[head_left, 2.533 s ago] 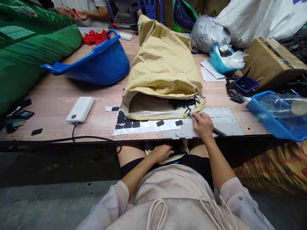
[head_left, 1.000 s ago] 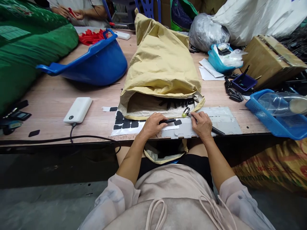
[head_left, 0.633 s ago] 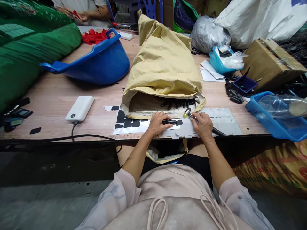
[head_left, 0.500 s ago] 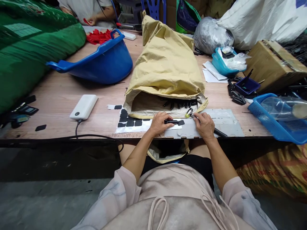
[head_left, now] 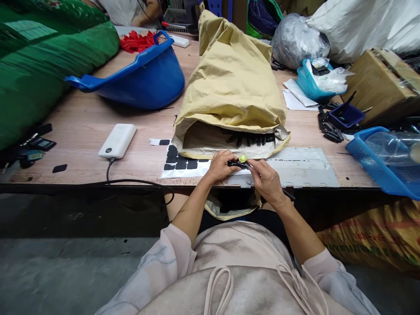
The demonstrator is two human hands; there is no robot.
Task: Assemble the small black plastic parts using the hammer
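My left hand (head_left: 220, 166) is closed on a small black elongated part (head_left: 233, 164), most of it hidden by my fingers. In my right hand (head_left: 266, 178) is a small mallet (head_left: 243, 158) with a yellow-green face, its dark handle running back under my palm. The mallet's head is right at the black part; whether they touch I cannot tell. Under my hands lies a grey board (head_left: 305, 168). A white sheet with black rounded stickers (head_left: 181, 162) is to the left of my left hand. Just beyond, a yellow sack (head_left: 236, 92) lies open toward me with several black pieces (head_left: 251, 139) inside.
A white power bank (head_left: 118, 140) with a black cable and a blue basin (head_left: 141, 83) stand at left, beside a green sack (head_left: 49, 65). On the right are a blue tray (head_left: 387, 175), a purple box (head_left: 348, 116) and a carton (head_left: 380, 87). Another person sits across the table.
My right hand has moved left with the mallet, bringing its head over the black part. My left hand keeps its hold. The whole view has shifted slightly.
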